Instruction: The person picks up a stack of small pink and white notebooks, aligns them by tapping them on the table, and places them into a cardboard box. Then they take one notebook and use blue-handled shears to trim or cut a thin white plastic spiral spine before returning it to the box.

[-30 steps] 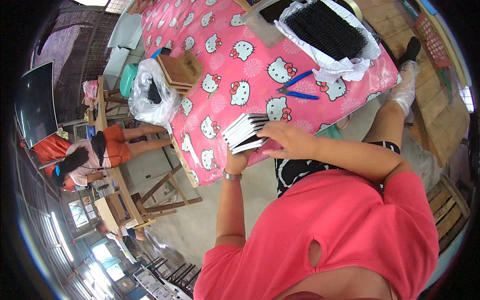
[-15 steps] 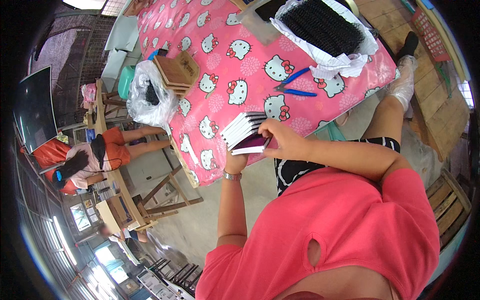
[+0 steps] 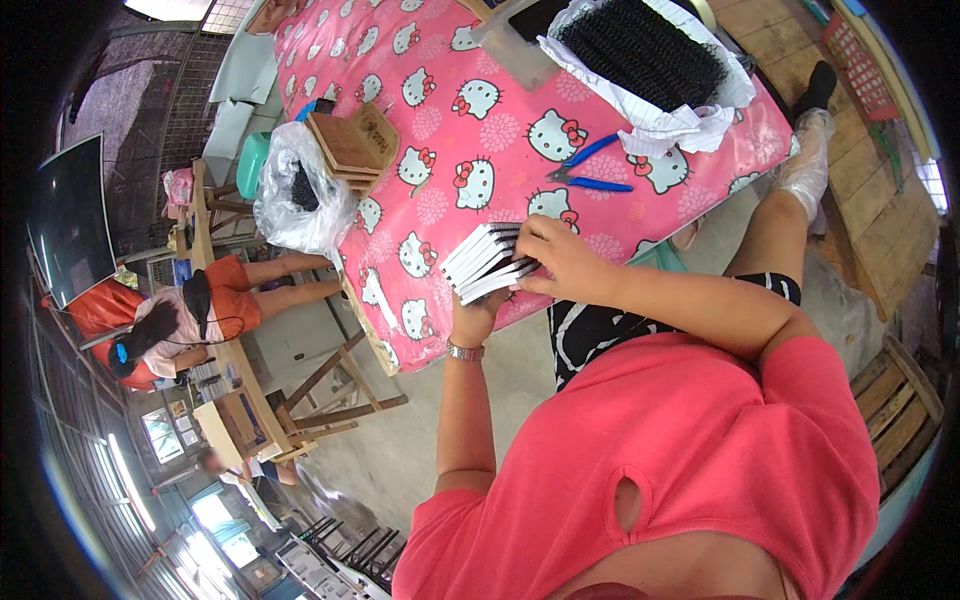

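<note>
Over the near edge of the pink-covered table, my left hand (image 3: 476,316) holds a fanned stack of thin white-edged cards (image 3: 478,262) from below, its fingers mostly hidden behind the stack. Dark material shows between the cards, too small to make out. My right hand (image 3: 562,262) pinches the right end of the stack, its fingers bent over the card edges. Farther back on the table lie pliers with blue handles (image 3: 600,185), jaws to the left. Up and to the right, a bundle of crimped black strands (image 3: 645,55) rests on lined white paper (image 3: 730,100).
The patterned pink cover (image 3: 430,130) spans the table. On its left side sit wooden blocks (image 3: 350,150) and a clear plastic bag (image 3: 320,225) with something black inside. A clear plastic container (image 3: 520,55) stands at the back. Another person (image 3: 175,325) is at a wooden table on the left.
The lower cards have tilted up toward the rest of the stack, and the purple surface seen before is now hidden. My right fingers have shifted slightly on the stack's right end.
</note>
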Motion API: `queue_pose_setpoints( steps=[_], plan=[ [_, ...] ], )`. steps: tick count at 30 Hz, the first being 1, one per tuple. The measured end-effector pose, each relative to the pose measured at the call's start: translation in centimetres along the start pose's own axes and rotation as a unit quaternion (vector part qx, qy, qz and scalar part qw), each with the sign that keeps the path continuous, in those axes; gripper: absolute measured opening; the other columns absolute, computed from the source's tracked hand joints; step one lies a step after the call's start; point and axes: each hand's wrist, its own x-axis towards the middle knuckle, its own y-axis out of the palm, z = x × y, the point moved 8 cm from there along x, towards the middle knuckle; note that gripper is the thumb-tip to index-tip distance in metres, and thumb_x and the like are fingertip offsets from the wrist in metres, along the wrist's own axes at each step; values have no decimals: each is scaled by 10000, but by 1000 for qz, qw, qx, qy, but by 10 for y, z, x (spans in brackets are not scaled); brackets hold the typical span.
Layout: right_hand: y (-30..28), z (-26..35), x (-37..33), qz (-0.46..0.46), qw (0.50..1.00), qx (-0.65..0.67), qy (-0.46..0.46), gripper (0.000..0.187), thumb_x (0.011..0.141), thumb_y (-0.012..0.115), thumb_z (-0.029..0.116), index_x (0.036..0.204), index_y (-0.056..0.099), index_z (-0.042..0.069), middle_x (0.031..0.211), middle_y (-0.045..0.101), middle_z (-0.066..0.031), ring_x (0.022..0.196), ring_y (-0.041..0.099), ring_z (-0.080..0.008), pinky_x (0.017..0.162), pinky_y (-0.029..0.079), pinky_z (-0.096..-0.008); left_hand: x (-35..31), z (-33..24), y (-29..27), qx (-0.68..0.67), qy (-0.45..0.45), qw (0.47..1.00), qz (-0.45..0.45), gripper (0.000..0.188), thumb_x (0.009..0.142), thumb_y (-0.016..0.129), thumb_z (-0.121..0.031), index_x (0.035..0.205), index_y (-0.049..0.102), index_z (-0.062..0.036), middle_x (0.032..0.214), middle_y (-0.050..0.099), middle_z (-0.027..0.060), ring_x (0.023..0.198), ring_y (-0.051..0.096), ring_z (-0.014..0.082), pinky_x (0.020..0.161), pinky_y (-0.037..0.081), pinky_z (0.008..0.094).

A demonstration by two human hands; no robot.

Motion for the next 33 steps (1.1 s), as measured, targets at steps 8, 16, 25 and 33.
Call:
queue_pose_setpoints(
  steps=[8, 16, 25, 33],
  plan=[
    [-11, 5, 8, -87, 995, -31, -39, 596, 642, 841, 251, 1077, 491, 44, 1090, 500, -143, 1019, 514, -346, 871, 421, -451, 2, 3, -2, -5, 22, 1000, -8, 377, 786, 681, 82, 1149, 632, -5, 1096, 677, 83, 977, 638, 173, 845, 521, 324],
    [23, -22, 22, 39, 997, 53, 45, 875, 530, 894, 244, 1232, 423, 20, 1149, 492, -183, 1095, 505, -373, 956, 424, -426, -6, -11, -3, 141, 91, 986, -4, 394, 756, 739, -5, 1139, 646, -24, 1099, 691, 92, 996, 650, 226, 891, 495, 358],
    [31, -37, 9, 44, 995, 85, 5, 901, 537, 892, 232, 1272, 411, 30, 1173, 483, -182, 1129, 508, -356, 977, 417, -407, -4, -15, -1, 88, 90, 992, -20, 615, 701, 762, 34, 1261, 514, -20, 1213, 575, 101, 1090, 572, 219, 932, 469, 338],
    [-2, -10, -20, -78, 996, -31, -35, 657, 678, 818, 289, 1207, 504, 58, 1207, 517, -181, 1145, 498, -381, 972, 410, -477, -5, 6, 0, -37, -23, 999, -32, 304, 785, 707, 65, 1074, 666, -19, 976, 685, 53, 884, 630, 143, 791, 520, 308]
  ],
)
